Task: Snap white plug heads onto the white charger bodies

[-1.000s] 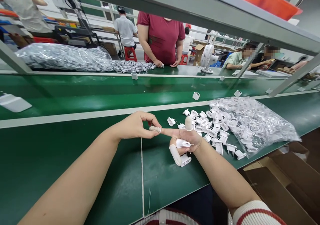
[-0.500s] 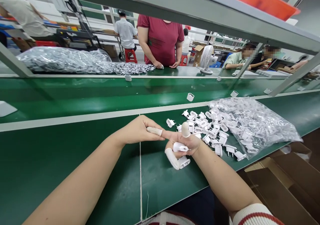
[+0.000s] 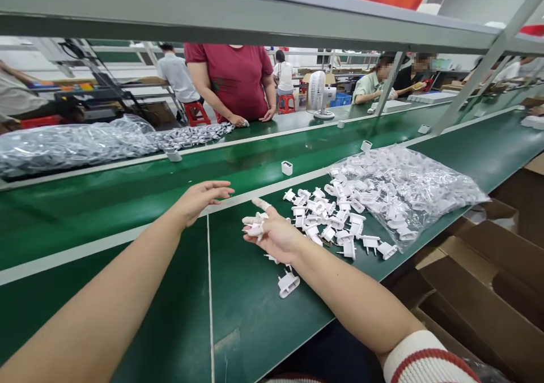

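My left hand (image 3: 204,197) hovers over the near edge of the green belt (image 3: 238,170), fingers apart and nothing in them. White covers wrap several fingertips of my right hand (image 3: 272,230), which holds a white plug piece (image 3: 257,220) between its fingers. Just right of that hand spreads a pile of white plug pieces (image 3: 335,218), some with pins showing. A loose plug piece (image 3: 288,284) lies on the green table below my right hand. On the belt stands a white housing (image 3: 287,168), its opening visible.
A clear bag of plug pieces (image 3: 408,184) lies at the right, above cardboard boxes (image 3: 488,269). A metal shelf beam (image 3: 255,12) crosses overhead. Beyond the belt are a person in red (image 3: 232,83), a fan (image 3: 318,94) and a full bag (image 3: 72,145).
My hands have come apart; the left has moved up and left and opened. My right hand has turned, still with a plug piece. The view has shifted right.
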A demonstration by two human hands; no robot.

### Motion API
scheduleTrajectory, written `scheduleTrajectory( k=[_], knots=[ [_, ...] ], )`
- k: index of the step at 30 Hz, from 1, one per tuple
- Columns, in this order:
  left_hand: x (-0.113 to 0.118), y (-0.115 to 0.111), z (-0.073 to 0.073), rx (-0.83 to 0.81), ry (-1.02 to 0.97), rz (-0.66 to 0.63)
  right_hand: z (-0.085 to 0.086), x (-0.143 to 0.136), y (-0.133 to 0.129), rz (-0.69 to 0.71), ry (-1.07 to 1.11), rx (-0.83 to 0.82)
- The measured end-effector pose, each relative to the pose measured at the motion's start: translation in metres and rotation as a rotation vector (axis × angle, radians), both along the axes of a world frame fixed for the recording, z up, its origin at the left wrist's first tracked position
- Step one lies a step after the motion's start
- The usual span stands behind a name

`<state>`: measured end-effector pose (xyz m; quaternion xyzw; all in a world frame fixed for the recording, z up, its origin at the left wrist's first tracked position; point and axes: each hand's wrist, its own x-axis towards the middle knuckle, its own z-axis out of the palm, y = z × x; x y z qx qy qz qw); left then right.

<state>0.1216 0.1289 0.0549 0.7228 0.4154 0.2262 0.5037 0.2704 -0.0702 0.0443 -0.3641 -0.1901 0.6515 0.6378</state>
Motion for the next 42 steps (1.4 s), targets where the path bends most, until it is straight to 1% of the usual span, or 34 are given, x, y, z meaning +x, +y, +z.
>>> scheduleTrajectory(
  k=[2, 5, 7, 9, 11, 14, 15, 17, 19, 20, 22, 25, 29, 31, 33, 35, 37, 39, 42],
  knots=[
    [0.031, 0.017, -0.002, 0.040, 0.047, 0.046, -0.001, 0.000, 0.001, -0.023, 0.030, 0.022],
    [0.082, 0.034, -0.007, 0.126, 0.102, 0.061, 0.000, 0.000, 0.002, -0.079, 0.050, 0.080],
    [0.117, 0.039, -0.012, 0.189, 0.131, 0.043, 0.003, -0.001, 0.003, -0.119, 0.005, 0.065],
    [0.149, 0.039, -0.017, 0.248, 0.158, 0.019, 0.003, -0.001, 0.004, -0.166, -0.086, 0.002],
    [0.176, 0.037, -0.023, 0.300, 0.182, 0.007, 0.002, -0.001, 0.006, -0.256, -0.162, -0.046],
    [0.199, 0.033, -0.031, 0.336, 0.226, 0.038, -0.005, 0.000, 0.010, -0.438, -0.204, -0.056],
    [0.202, 0.031, -0.032, 0.334, 0.240, 0.058, -0.007, 0.001, 0.012, -0.478, -0.214, -0.062],
    [0.202, 0.027, -0.034, 0.329, 0.248, 0.082, -0.009, 0.003, 0.014, -0.502, -0.248, -0.069],
    [0.191, 0.023, -0.034, 0.336, 0.218, 0.070, -0.009, 0.005, 0.015, -0.483, -0.305, -0.025],
    [0.182, 0.019, -0.033, 0.340, 0.194, 0.052, -0.009, 0.005, 0.014, -0.466, -0.336, 0.012],
    [0.156, 0.011, -0.029, 0.334, 0.141, 0.005, -0.006, 0.005, 0.014, -0.411, -0.384, 0.079],
    [0.099, -0.009, -0.026, 0.289, 0.070, -0.067, -0.005, 0.003, 0.013, -0.344, -0.387, 0.137],
    [0.008, -0.047, -0.029, 0.233, 0.004, -0.114, -0.007, 0.000, 0.013, -0.241, -0.357, 0.224],
    [-0.032, -0.071, -0.034, 0.217, -0.007, -0.148, -0.007, -0.002, 0.010, -0.130, -0.400, 0.233],
    [-0.062, -0.096, -0.039, 0.217, -0.005, -0.180, -0.006, -0.005, 0.007, 0.002, -0.458, 0.225],
    [-0.079, -0.118, -0.042, 0.212, 0.012, -0.210, -0.004, -0.009, 0.003, 0.126, -0.491, 0.222],
    [-0.086, -0.133, -0.043, 0.176, 0.023, -0.250, -0.002, -0.013, 0.000, 0.204, -0.504, 0.228],
    [-0.087, -0.139, -0.043, 0.131, 0.021, -0.290, 0.000, -0.015, -0.003, 0.253, -0.522, 0.231],
    [-0.086, -0.137, -0.044, 0.131, 0.007, -0.289, 0.002, -0.016, -0.003, 0.267, -0.560, 0.209]
  ],
)
